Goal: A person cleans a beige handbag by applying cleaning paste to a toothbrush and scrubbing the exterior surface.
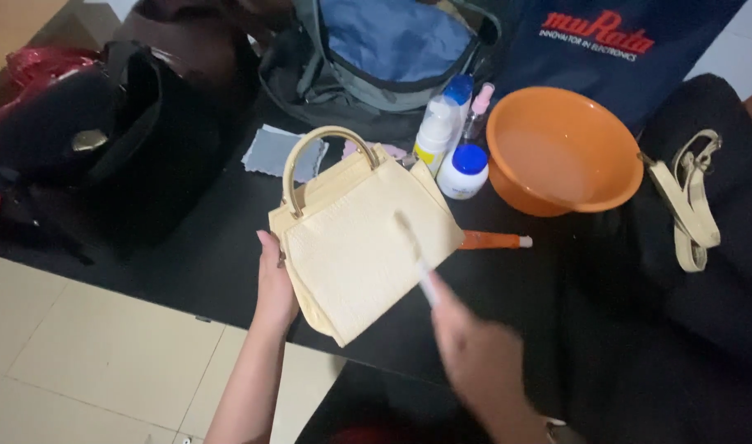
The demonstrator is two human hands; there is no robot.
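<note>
Setting: likely home room used as makeshift bag-cleaning spot; dim, partly blurred view, so not certain. Evidence: pale tiled floor (105, 353); low dark table (203, 255); several bags crowded on it, black handbag (105, 140), grey-blue backpack (384, 57), navy tote (631, 41). Cleaning supplies present: orange basin (565, 152), white bottles (450, 140), grey cloth (281, 154).

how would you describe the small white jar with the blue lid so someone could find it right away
Start at the orange basin on the black table. Just left of its rim stands a cluster of white containers, behind the cream handbag. The small white jar is the nearest of them: short and squat with a wide blue lid, while its neighbours are tall, slim bottles.
</note>
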